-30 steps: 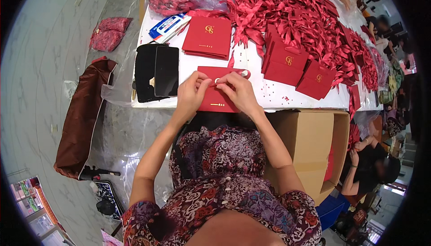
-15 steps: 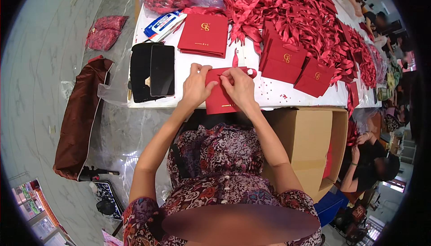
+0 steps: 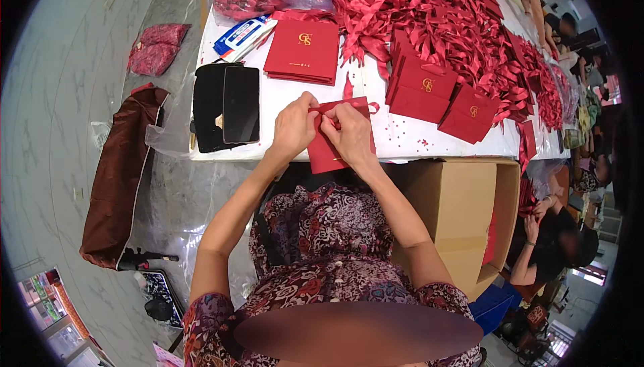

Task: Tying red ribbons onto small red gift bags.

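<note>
A small red paper gift bag (image 3: 327, 152) lies at the near edge of the white table (image 3: 282, 109), overhanging it slightly. My left hand (image 3: 292, 128) and my right hand (image 3: 350, 131) both pinch its upper edge, fingertips close together, where a red ribbon handle (image 3: 359, 104) loops out to the right. Flat red bags with gold emblems lie in a stack (image 3: 302, 50) beyond my hands and in more stacks (image 3: 424, 89) to the right.
A big heap of red ribbons (image 3: 436, 15) covers the far right of the table. A black phone (image 3: 241, 103) lies on a black pouch at the left, a blue-white packet (image 3: 239, 33) behind it. An open cardboard box (image 3: 463, 216) stands at my right. Another person sits beyond it.
The bag has been pulled nearer the table's edge and turned slightly. Both hands have closed in on its top edge by the ribbon.
</note>
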Tool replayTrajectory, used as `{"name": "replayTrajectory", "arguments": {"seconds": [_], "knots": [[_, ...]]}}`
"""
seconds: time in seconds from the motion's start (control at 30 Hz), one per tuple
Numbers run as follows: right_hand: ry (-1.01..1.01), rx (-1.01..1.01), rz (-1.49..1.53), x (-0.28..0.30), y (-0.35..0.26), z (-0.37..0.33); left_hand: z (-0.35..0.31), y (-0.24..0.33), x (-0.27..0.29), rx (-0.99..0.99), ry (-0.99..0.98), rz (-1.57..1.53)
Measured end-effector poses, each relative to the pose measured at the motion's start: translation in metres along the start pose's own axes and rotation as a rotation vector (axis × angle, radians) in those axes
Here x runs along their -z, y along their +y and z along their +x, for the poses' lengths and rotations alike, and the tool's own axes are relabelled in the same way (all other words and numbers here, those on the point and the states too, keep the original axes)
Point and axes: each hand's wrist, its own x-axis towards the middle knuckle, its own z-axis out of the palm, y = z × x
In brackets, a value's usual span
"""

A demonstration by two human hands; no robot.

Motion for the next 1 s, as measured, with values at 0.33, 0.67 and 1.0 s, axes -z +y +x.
{"name": "replayTrajectory", "arguments": {"seconds": [0.33,0.67,1.0], "knots": [[-0.014,-0.062,0.040,0.001,-0.010,-0.004,-0.008,0.014,-0.004,-0.087,0.076,0.015],[-0.247,-0.131,0.190,0.046,-0.023,0.022,-0.006,0.009,0.004,0.054,0.018,-0.074],[-0.662,-0.197,0.235,0.046,0.021,0.054,-0.015,0.027,0.012,-0.307,0.115,-0.043]]}}
